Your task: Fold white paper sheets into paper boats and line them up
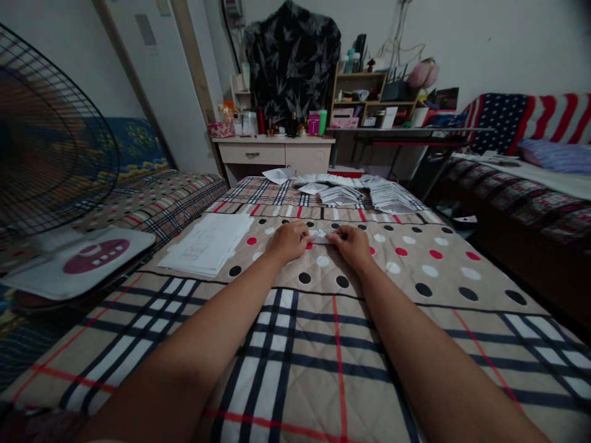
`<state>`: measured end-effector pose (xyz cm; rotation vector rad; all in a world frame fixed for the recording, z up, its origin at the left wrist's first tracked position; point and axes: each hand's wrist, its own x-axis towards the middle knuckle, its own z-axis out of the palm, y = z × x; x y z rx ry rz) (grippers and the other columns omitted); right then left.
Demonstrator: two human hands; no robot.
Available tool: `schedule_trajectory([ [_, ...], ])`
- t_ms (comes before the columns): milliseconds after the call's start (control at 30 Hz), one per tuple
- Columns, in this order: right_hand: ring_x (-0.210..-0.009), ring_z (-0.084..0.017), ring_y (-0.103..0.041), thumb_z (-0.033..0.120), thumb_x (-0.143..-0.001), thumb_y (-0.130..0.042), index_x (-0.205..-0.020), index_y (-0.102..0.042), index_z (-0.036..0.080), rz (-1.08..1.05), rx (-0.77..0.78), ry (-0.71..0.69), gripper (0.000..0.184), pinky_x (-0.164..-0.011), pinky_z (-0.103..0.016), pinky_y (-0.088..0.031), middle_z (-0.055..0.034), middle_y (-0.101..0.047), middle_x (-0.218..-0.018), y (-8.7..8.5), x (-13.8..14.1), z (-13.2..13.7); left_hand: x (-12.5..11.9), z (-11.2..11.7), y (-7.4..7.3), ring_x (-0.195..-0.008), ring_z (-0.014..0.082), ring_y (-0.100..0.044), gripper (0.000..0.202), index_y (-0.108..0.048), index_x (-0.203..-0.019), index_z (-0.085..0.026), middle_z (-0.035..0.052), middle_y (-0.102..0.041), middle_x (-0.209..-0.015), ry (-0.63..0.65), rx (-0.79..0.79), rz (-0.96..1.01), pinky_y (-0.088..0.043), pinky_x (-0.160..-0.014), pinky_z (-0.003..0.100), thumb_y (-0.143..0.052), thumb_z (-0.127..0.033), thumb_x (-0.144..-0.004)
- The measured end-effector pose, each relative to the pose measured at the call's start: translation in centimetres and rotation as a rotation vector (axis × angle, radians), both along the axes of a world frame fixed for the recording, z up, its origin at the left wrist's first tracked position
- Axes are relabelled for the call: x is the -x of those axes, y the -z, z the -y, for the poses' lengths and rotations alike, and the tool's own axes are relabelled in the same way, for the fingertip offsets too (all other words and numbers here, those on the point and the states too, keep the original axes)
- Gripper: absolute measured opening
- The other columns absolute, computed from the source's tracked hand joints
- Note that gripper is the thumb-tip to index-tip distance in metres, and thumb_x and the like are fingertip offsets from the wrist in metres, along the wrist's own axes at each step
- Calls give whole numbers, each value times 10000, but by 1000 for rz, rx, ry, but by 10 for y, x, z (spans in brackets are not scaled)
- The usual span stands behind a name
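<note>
A small folded piece of white paper (318,235) with dark marks lies low over the dotted bedspread, stretched between my two hands. My left hand (290,240) pinches its left end, fingers closed. At the right end, my right hand (349,243) grips it between thumb and fingers. To the left of my hands rests a stack of printed white sheets (207,243), lying flat. Beyond my hands, several piles of folded papers (341,194) sit near the far end of the bed.
The patterned bedspread (323,320) spreads under my forearms. A large fan (46,135) stands close on the left. Past the bed are a white dresser (268,151) crowded with bottles and a shelf unit (360,80). Another bed (530,178) stands at the right.
</note>
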<state>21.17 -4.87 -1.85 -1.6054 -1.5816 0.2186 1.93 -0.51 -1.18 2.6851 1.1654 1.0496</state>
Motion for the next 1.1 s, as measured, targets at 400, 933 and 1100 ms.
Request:
schedule_trajectory([
  [400,-557,-165,-580,360,-662,-706,-716,-714,165,-136,14,52,202,-504,-250,-374,-23,-666,-603,5,-3,-4,3,-3,2,-712,174,-613,210,-705,-820,-211,19,-709,-791,-63,198,104,-443,-668,283,-752,-388,-716],
  [933,-723,-170,-627,323,-653,-727,-675,-616,179,-239,-82,-132,183,-672,-277,-466,-38,-709,-821,-1,7,5,0,-2,3,-609,112,-542,186,-651,-641,-166,-30,-650,-664,16,271,278,-390,-601,242,-792,-287,-636],
  [1100,-834,-210,-670,320,-718,-725,-917,-712,212,42,-94,-77,226,-743,-311,-472,-37,-746,-887,-4,8,8,-1,1,2,-644,133,-568,177,-665,-691,-180,-14,-665,-685,-9,214,192,-398,-617,248,-782,-311,-665],
])
